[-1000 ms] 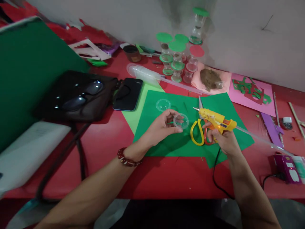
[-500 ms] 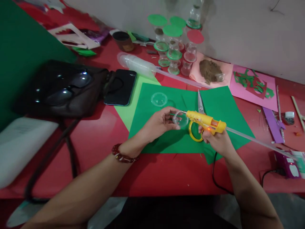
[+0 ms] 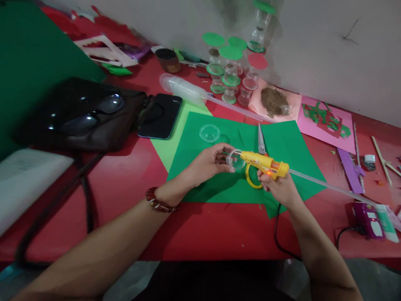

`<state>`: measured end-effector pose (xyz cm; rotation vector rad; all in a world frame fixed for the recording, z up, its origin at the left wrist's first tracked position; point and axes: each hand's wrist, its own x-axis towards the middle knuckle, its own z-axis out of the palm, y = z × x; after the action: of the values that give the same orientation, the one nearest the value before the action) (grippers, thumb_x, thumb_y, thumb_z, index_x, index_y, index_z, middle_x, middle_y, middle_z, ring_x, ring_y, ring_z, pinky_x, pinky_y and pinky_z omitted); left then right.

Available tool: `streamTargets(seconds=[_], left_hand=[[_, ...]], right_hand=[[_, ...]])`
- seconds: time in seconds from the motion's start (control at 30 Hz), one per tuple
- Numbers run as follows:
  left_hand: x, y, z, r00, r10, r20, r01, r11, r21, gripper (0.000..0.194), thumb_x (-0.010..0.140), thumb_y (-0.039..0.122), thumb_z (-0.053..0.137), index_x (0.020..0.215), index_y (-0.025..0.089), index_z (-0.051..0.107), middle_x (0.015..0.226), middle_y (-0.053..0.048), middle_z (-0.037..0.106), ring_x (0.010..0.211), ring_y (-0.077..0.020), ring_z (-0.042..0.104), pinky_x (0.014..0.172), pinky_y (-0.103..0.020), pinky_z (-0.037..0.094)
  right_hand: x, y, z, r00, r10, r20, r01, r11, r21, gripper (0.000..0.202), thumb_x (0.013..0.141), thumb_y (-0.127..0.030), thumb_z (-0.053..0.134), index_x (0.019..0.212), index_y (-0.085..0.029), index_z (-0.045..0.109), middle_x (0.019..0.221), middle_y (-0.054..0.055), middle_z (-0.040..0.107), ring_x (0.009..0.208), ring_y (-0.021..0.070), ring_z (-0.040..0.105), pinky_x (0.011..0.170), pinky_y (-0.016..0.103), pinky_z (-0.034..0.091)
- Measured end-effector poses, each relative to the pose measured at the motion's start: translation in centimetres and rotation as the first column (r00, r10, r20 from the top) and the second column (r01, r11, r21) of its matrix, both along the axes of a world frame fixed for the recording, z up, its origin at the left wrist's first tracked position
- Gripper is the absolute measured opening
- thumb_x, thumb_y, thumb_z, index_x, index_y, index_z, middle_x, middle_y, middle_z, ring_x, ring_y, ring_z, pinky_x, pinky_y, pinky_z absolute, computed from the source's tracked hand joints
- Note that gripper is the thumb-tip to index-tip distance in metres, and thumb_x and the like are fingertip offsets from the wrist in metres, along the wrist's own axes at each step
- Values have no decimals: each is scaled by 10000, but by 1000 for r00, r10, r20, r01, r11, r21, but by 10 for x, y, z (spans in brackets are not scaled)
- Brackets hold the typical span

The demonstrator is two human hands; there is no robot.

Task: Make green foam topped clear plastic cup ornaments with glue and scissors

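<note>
Held between the thumb and fingers of my left hand (image 3: 216, 163) is a small clear plastic cup (image 3: 237, 161), tilted with its open side toward the right. My right hand (image 3: 278, 186) grips a yellow hot glue gun (image 3: 265, 164) with an orange light lit on it. The gun's nozzle lies at the cup's mouth; whether it touches the plastic I cannot tell. A long glue stick (image 3: 326, 184) sticks out behind the gun. Under both hands lies green paper (image 3: 216, 188), bearing scissors (image 3: 261, 140) with yellow handles and another clear cup (image 3: 209, 133).
Several hourglass-shaped cup pairs (image 3: 231, 75) with green and red discs stand by the wall. Brown sand (image 3: 274, 100) lies on pink paper. On the left are a dark bag (image 3: 103, 125) with glasses on it and a phone (image 3: 160, 116). The gun's cord (image 3: 277, 230) runs along the front.
The glue gun's nozzle has moved slightly left and down, from the cup's rim into its mouth. My left hand keeps hold of the cup. The whole view has shifted a little.
</note>
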<state>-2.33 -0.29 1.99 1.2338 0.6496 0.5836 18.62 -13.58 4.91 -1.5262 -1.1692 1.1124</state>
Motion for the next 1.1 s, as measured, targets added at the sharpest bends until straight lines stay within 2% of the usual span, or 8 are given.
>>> streamTargets(seconds=[0.93, 1.1], left_hand=[[-1, -1, 0, 999, -12, -41, 12, 1000, 19, 491, 614, 227, 907, 1033, 197, 652, 948, -25, 719, 877, -193, 683, 827, -371, 561], [0, -2, 4, 999, 16, -39, -16, 1000, 15, 484, 603, 216, 901, 999, 203, 623, 992, -25, 717, 884, -177, 679, 808, -337, 560]], right_hand=[[2, 0, -2, 997, -67, 41, 68, 998, -6, 555, 790, -769, 732, 780, -226, 620, 540, -50, 494, 442, 97, 414, 416, 249, 373], [3, 2, 0, 998, -61, 20, 61, 998, -19, 577, 770, -783, 746, 768, -221, 612, 543, -49, 502, 441, 94, 427, 424, 248, 373]])
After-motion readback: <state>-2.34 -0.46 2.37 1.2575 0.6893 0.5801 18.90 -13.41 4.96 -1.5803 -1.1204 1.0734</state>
